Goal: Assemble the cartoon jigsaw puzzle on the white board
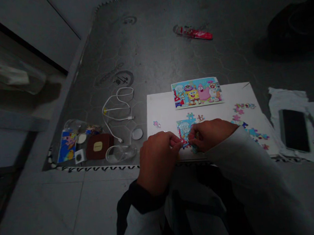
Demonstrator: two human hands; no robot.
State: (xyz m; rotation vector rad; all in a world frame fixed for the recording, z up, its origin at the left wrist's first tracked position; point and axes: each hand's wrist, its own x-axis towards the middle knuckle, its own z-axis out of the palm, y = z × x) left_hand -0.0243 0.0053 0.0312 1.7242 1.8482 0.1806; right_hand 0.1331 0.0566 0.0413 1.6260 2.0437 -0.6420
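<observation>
The puzzle (184,128) lies on the board (162,110), its near edge pinched by the left hand (159,149) and right hand (212,133), grips closed; if pressed unevenly, joined pieces could be buckled apart.

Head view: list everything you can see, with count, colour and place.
mat: one, grey, on the floor
board: one, white, on mat's near edge
picture: one, multicoloured, board's far side
puzzle: one, blue-pink, board's near side
loose pieces: several, pink and blue, board's right
cable: one, white, left of board
disc: one, silvery, by cable's end
glass: one, clear, lying at mat's near edge
case: one, brown, left of glass
wrapper: one, red, far on mat
phone: one, black, far right
left hand, right hand: two, bare, touching puzzle
</observation>
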